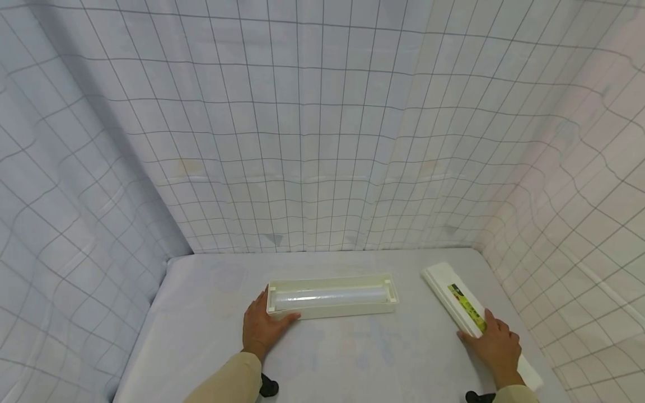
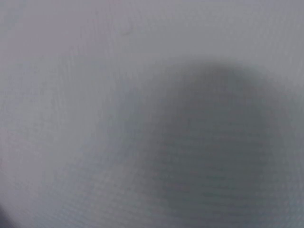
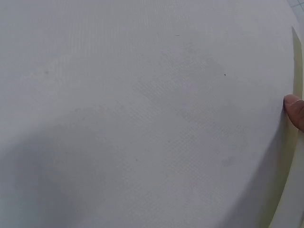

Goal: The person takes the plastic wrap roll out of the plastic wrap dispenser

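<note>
Here, the left hand grasps the left end of a long, cream-coloured open box, its thumb along the near wall and its other fingers round the left end. The box lies on the white-covered table, a little left of the scene's middle, its length running from left to right. Inside it rests a pale, glossy roll, lying lengthwise and catching a streak of light. Well apart on the right, the right hand grips a long white lid across its width, with the thumb at the left edge and the fingers reaching over towards the right edge. The lid lies slantwise, its far end to the left and its near end to the right, and carries a yellow-green label, just beyond the fingertips. In the right wrist view, the thumb touches the lid's edge; the left wrist view shows only a blurred pale surface with a dark shadow. Beige sleeves cover both forearms, with black pieces at the wrists. White, dark-gridded sheeting rises behind the table and on its left and right.
</note>
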Motion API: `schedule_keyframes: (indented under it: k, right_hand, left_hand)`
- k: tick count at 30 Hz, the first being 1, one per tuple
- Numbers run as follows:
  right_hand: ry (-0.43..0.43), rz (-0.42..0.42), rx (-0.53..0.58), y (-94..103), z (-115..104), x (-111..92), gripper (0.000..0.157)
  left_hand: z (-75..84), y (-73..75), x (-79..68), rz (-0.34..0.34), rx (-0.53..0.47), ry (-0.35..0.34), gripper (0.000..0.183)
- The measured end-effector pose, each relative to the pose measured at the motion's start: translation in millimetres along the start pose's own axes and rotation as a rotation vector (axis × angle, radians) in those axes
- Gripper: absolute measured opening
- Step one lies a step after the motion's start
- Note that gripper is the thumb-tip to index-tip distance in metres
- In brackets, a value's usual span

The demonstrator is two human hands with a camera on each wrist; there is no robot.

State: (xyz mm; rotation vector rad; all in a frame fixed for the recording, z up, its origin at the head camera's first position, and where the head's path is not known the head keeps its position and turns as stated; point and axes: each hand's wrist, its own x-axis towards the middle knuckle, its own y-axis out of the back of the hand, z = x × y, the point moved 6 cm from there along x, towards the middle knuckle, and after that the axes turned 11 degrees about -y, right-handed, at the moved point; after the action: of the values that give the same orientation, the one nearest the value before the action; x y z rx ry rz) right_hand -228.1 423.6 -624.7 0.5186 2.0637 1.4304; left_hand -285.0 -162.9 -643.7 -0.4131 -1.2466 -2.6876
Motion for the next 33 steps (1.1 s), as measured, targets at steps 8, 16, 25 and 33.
schedule_keyframes:
  k: [8, 16, 25, 33]
  right_hand:
    - [-0.014, -0.027, 0.001, -5.8, 5.0, -1.7, 0.117]
    - [-0.001, 0.007, 0.017, -3.4, 1.7, -3.3, 0.112]
    - [0.061, 0.169, 0.122, 13.1, -9.9, -7.6, 0.098]
    - [0.071, 0.145, 0.186, 20.5, -23.4, -7.4, 0.100]
  left_hand:
    - [1.0, 0.9, -0.8, 0.007, 0.006, 0.002, 0.118]
    - [0.8, 0.0, -0.7, -0.015, 0.009, 0.010, 0.119]
    - [1.1, 0.1, -0.9, -0.015, 0.005, 0.006, 0.119]
    - [-0.3, -0.7, -1.3, -0.018, 0.012, 0.010, 0.120]
